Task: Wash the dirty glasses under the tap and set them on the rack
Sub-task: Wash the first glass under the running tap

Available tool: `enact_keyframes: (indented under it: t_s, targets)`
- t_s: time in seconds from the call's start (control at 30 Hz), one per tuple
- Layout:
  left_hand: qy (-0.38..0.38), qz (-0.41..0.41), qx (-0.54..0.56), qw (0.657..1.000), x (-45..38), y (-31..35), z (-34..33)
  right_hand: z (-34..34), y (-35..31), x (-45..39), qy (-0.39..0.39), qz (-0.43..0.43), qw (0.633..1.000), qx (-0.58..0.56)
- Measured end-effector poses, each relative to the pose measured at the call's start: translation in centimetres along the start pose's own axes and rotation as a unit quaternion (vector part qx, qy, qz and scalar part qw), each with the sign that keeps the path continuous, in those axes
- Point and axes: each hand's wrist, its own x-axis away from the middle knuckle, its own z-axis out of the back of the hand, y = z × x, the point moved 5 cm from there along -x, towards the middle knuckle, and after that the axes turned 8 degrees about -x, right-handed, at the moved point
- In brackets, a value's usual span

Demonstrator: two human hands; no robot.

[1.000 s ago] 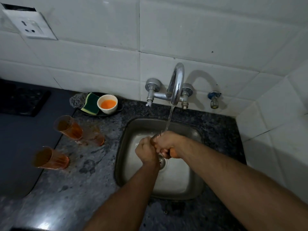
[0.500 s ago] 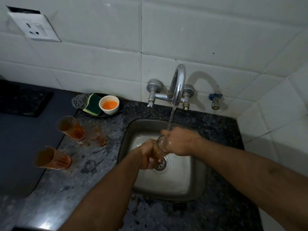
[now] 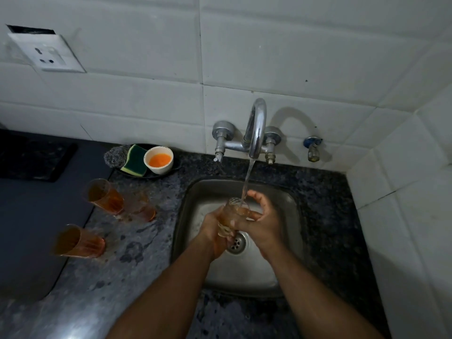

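Observation:
Over the steel sink (image 3: 195,199) I hold a clear glass (image 3: 231,215) tilted with its mouth up under the running tap (image 3: 255,129). My left hand (image 3: 215,237) grips its base and my right hand (image 3: 263,221) wraps its upper side. Water streams into the rim. Three more amber-stained glasses wait on the counter to the left: one (image 3: 104,195) at the back, one (image 3: 139,206) just right of it, one (image 3: 77,242) nearer me. No rack is in view.
A dark dish behind the glasses holds a green sponge (image 3: 135,161), a scrubber and a white bowl of orange liquid (image 3: 159,159). A second small tap (image 3: 313,149) sticks out of the wall at right. A dark mat (image 3: 29,216) covers the left counter.
The glass was buried in my two closed hands low in the sink. It now stands up under the stream, my right hand opened around its top. The view has shifted slightly.

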Motion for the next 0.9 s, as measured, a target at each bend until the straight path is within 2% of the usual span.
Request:
enact_keyframes:
  t_s: [0.1, 0.2, 0.3, 0.43, 0.53, 0.6, 0.63, 0.7, 0.73, 0.8, 0.9]
  targets:
    - [0.014, 0.000, -0.082, 0.997, 0.8, -0.5, 0.2, 0.2, 2.1, -0.4, 0.036, -0.043, 0.998, -0.005]
    - [0.044, -0.013, -0.182, 0.982, 2.2, 0.5, 0.7, 0.2, 3.6, -1.1, 0.052, -0.118, 0.984, -0.120]
    - [0.101, -0.058, -0.289, 0.950, 3.6, 2.3, 1.6, -0.8, 3.9, -1.2, 0.027, -0.150, 0.973, -0.173]
    - [0.102, -0.093, -0.383, 0.914, 5.6, 4.4, 0.8, -2.4, 4.5, -1.4, 0.062, -0.223, 0.949, -0.215]
    - [0.105, -0.111, -0.403, 0.902, 5.8, 5.1, 0.7, -3.4, 5.3, -1.8, 0.098, -0.264, 0.933, -0.224]
    - [0.114, -0.129, -0.402, 0.899, 6.0, 5.2, 0.7, -3.9, 5.3, -2.1, 0.078, -0.278, 0.927, -0.238]
    - [0.113, -0.132, -0.388, 0.905, 6.0, 5.2, 0.8, -4.2, 4.9, -2.1, 0.054, -0.277, 0.930, -0.236]
    - [0.087, -0.090, -0.328, 0.936, 5.7, 4.7, 0.9, -3.8, 4.1, -2.5, 0.020, -0.243, 0.946, -0.215]
    - [0.074, -0.052, -0.300, 0.950, 5.6, 4.3, 1.1, -3.5, 3.7, -2.7, 0.002, -0.220, 0.957, -0.188]
    - [0.072, -0.008, -0.291, 0.954, 4.8, 3.8, 1.4, -3.1, 3.0, -2.9, -0.049, -0.180, 0.979, -0.084]
    - [0.127, -0.020, -0.288, 0.949, 3.1, 3.5, 1.2, -3.6, 2.7, -3.3, -0.082, -0.165, 0.983, -0.004]
